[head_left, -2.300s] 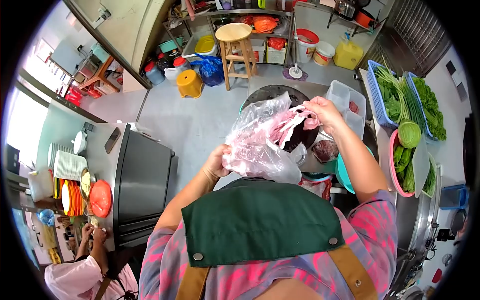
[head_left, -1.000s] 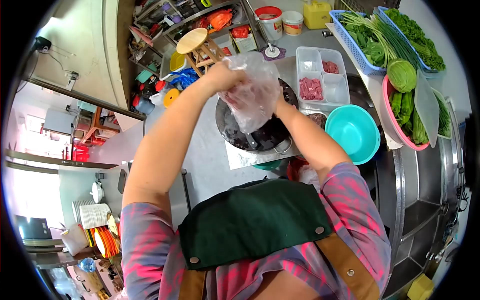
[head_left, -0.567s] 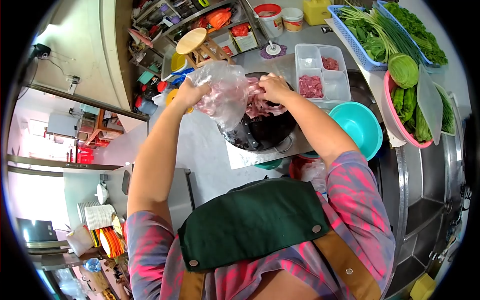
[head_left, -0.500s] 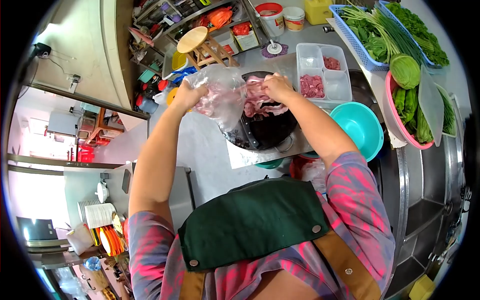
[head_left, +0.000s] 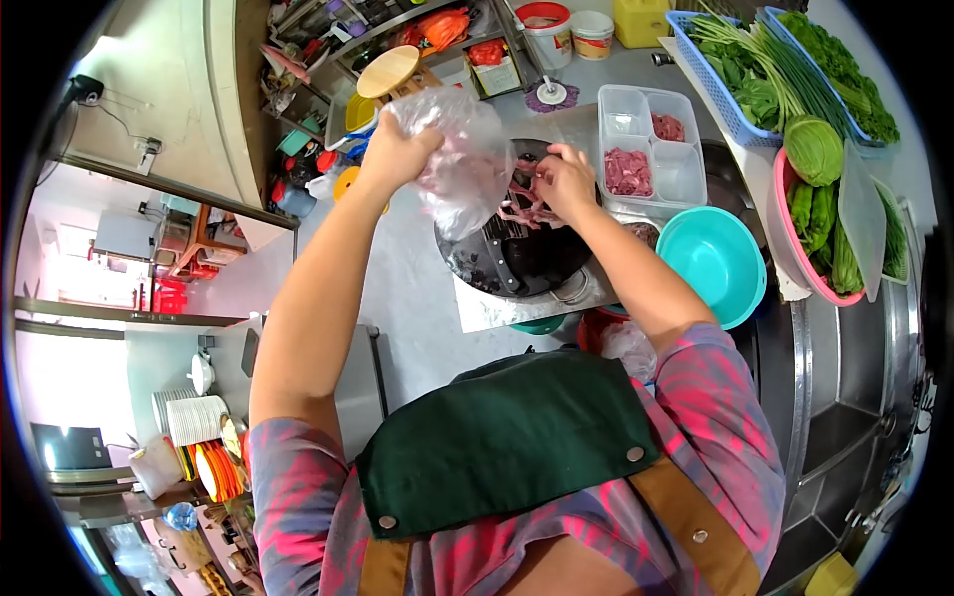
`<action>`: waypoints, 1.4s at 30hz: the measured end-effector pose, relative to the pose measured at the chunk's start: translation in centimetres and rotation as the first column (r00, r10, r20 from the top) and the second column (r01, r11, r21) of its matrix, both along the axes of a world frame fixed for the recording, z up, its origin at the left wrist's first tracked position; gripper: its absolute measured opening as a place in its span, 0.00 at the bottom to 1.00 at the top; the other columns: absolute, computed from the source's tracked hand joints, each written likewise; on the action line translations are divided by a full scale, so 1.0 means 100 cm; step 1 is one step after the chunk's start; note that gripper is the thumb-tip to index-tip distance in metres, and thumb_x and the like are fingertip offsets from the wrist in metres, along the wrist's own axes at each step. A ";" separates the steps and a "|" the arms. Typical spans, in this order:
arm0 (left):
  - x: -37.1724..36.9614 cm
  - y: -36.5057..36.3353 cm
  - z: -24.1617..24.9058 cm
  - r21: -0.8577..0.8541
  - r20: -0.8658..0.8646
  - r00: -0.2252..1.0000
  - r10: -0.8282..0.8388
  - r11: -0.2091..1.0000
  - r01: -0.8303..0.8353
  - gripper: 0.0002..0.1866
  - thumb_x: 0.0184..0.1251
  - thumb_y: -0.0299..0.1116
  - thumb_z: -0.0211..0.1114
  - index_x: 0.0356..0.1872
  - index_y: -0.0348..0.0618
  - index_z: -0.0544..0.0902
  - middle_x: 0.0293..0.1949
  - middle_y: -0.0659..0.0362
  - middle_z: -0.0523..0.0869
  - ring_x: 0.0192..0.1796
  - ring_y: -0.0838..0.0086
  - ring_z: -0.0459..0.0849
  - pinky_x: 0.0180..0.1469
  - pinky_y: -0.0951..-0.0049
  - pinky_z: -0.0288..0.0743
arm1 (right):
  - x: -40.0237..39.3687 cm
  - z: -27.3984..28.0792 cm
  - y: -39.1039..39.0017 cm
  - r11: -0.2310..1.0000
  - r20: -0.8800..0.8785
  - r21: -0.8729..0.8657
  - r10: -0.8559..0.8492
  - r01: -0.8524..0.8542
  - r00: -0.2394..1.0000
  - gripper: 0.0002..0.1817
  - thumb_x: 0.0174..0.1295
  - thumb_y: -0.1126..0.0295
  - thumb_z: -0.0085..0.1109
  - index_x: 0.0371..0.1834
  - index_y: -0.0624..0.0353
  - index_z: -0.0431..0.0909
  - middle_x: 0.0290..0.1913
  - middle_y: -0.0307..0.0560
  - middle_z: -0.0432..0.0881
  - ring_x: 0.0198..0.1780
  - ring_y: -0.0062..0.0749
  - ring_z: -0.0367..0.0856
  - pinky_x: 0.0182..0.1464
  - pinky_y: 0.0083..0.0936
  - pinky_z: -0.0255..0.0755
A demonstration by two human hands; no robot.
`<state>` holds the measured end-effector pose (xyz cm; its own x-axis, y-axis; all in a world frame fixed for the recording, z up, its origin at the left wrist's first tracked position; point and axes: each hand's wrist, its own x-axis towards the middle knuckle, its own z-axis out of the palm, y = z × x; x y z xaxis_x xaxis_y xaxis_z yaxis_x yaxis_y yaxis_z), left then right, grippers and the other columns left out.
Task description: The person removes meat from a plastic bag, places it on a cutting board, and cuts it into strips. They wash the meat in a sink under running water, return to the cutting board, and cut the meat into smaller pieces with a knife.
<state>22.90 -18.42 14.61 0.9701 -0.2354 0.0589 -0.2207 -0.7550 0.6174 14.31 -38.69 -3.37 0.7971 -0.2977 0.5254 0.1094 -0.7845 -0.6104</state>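
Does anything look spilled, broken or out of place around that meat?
Nothing looks clearly spilled or broken. One slightly odd thing: what looks like a dark-handled knife lies on the round black board, close to the meat and the right hand, perhaps an awkward spot.

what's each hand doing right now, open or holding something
Left hand: closed on the clear plastic bag.
Right hand: at the raw meat strips; whether it grips them cannot be told.

On the metal table lie a round black board and, beside it, a clear divided container.
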 end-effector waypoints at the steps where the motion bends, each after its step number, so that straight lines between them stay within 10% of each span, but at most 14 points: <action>1: -0.001 -0.006 0.005 0.000 0.000 1.000 0.002 1.000 -0.002 0.32 0.45 0.38 0.66 0.51 0.30 0.68 0.42 0.50 0.80 0.43 0.70 0.80 0.46 0.73 0.73 | -0.006 -0.004 0.006 1.000 0.000 0.000 0.002 -0.002 1.000 0.05 0.45 0.67 0.63 0.26 0.51 0.79 0.48 0.41 0.76 0.49 0.43 0.72 0.48 0.37 0.66; 5: -0.020 -0.040 0.036 0.055 0.083 0.992 -0.100 0.994 0.096 0.36 0.45 0.46 0.63 0.47 0.21 0.64 0.35 0.37 0.81 0.40 0.56 0.83 0.44 0.64 0.75 | -0.035 -0.050 0.059 0.973 -0.043 0.072 0.224 -0.221 0.974 0.09 0.47 0.64 0.63 0.21 0.55 0.73 0.32 0.45 0.77 0.37 0.46 0.77 0.36 0.39 0.71; 7: -0.023 -0.051 0.040 0.210 0.095 0.989 -0.116 0.973 0.094 0.35 0.45 0.45 0.63 0.46 0.24 0.64 0.34 0.37 0.81 0.39 0.52 0.83 0.43 0.61 0.75 | -0.055 -0.046 0.079 0.902 -0.339 0.139 0.430 -0.408 0.837 0.12 0.48 0.62 0.63 0.30 0.54 0.74 0.36 0.47 0.75 0.39 0.47 0.77 0.40 0.39 0.71; 14: -0.034 -0.057 0.018 0.334 0.404 0.869 -0.286 0.930 0.151 0.30 0.47 0.43 0.63 0.47 0.32 0.65 0.40 0.40 0.80 0.43 0.48 0.80 0.44 0.57 0.74 | -0.055 -0.051 0.102 0.945 -0.610 0.120 0.311 -0.303 0.729 0.23 0.51 0.76 0.53 0.52 0.57 0.60 0.46 0.61 0.72 0.47 0.53 0.77 0.46 0.40 0.73; 22: -0.031 -0.004 -0.042 0.184 0.273 0.957 -0.100 0.982 0.050 0.31 0.47 0.42 0.63 0.49 0.33 0.64 0.42 0.39 0.79 0.46 0.46 0.78 0.47 0.57 0.72 | -0.127 -0.030 0.043 0.936 -0.600 0.118 0.333 -0.331 0.727 0.23 0.54 0.67 0.51 0.54 0.57 0.62 0.50 0.60 0.73 0.48 0.54 0.76 0.49 0.42 0.71; 28: -0.033 0.049 -0.091 0.184 0.059 0.997 0.049 0.981 -0.059 0.34 0.45 0.41 0.66 0.49 0.29 0.63 0.42 0.36 0.79 0.46 0.45 0.78 0.50 0.58 0.72 | -0.172 -0.011 0.008 0.879 -0.683 0.443 0.457 -0.173 0.570 0.23 0.55 0.64 0.51 0.54 0.58 0.63 0.47 0.61 0.76 0.47 0.57 0.75 0.49 0.43 0.69; 31: -0.045 0.063 -0.102 0.193 0.001 0.991 0.137 0.972 -0.135 0.34 0.45 0.41 0.66 0.49 0.29 0.63 0.42 0.36 0.79 0.48 0.44 0.77 0.51 0.58 0.71 | -0.178 -0.012 0.012 0.880 -0.562 0.457 0.397 -0.127 0.726 0.22 0.56 0.62 0.51 0.53 0.58 0.64 0.43 0.62 0.77 0.45 0.56 0.76 0.48 0.43 0.68; 38: -0.071 0.095 -0.136 -0.139 -0.048 0.980 0.192 0.971 -0.197 0.30 0.47 0.34 0.68 0.46 0.30 0.61 0.31 0.44 0.80 0.20 0.67 0.80 0.20 0.70 0.74 | -0.149 -0.007 0.045 0.865 -0.530 0.449 0.461 -0.226 0.712 0.22 0.58 0.64 0.49 0.55 0.58 0.61 0.41 0.65 0.77 0.45 0.60 0.75 0.48 0.46 0.67; 42: -0.074 0.130 -0.194 -0.142 -0.093 0.943 0.320 0.933 -0.330 0.29 0.48 0.32 0.68 0.49 0.33 0.64 0.32 0.50 0.81 0.24 0.67 0.81 0.24 0.69 0.75 | -0.142 -0.012 0.050 0.889 -0.588 0.384 0.443 -0.249 0.676 0.21 0.59 0.65 0.48 0.55 0.61 0.60 0.43 0.66 0.77 0.46 0.60 0.75 0.48 0.46 0.68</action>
